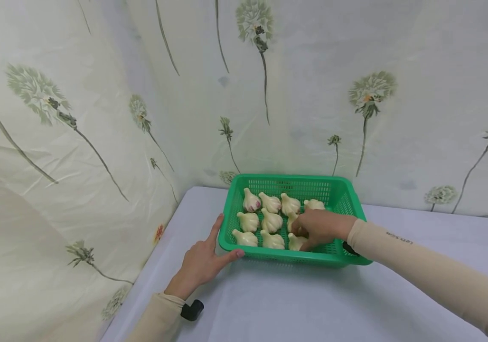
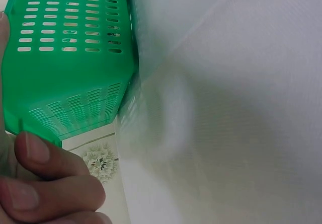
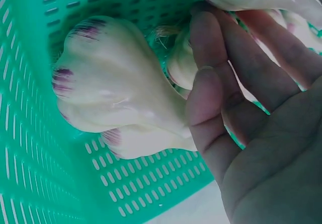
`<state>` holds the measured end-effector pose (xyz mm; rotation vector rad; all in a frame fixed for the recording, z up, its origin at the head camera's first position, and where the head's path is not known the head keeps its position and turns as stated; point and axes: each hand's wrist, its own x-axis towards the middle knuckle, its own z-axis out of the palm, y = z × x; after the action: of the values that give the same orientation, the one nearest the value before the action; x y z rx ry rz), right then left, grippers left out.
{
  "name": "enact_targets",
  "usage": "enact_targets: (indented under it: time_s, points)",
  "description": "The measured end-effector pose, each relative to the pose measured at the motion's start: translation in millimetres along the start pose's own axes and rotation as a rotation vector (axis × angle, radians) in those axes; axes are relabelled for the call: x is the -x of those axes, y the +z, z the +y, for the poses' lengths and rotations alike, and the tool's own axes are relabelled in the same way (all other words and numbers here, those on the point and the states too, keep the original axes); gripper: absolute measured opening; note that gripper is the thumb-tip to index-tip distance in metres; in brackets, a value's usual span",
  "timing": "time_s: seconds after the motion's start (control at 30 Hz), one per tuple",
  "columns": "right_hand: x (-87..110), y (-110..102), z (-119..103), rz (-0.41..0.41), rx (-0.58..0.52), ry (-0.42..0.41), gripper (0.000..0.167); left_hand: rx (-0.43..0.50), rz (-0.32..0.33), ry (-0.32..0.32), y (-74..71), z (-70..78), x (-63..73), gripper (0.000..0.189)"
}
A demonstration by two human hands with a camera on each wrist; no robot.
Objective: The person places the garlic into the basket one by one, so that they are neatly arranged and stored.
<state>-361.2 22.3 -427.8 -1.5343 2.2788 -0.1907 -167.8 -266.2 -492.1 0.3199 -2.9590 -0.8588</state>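
Note:
Pale garlic bulbs [image 1: 271,221], several with purple streaks, lie in rough rows in a green plastic basket [image 1: 286,255]. My left hand [image 1: 201,263] is at the basket's near left corner, index finger straight along the left side and thumb at the front rim. Its other fingers [image 2: 60,199] are bent beneath the rim in the left wrist view. Inside the basket, my right hand [image 1: 322,225] reaches down among the right-hand bulbs, fingertips at a middle bulb and thumb by a front bulb [image 1: 296,241]. The right wrist view shows its palm bare, beside a large streaked bulb [image 3: 110,78].
The basket stands on a table with a white cloth [image 1: 286,304]. Behind it and to the left hangs a pale curtain [image 1: 304,95] printed with dandelions. Basket walls [image 3: 30,133] rise close around the right hand.

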Motion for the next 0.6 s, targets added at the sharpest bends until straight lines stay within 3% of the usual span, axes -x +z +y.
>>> enact_targets:
  time_s: [0.37, 0.5, 0.6]
  points:
    - [13.2, -13.1, -2.0, 0.000, -0.005, 0.072, 0.047, -0.020, -0.023, 0.019, -2.2, 0.1, -4.9, 0.112]
    - [27.6, -21.3, -4.3, 0.086, 0.013, 0.053, 0.051, -0.043, -0.070, 0.024, -6.7, 0.5, -7.6, 0.114]
    - [40.3, -28.0, -3.9, 0.196, 0.024, 0.032, 0.043, -0.057, -0.115, 0.027, -15.4, 2.8, -10.0, 0.113]
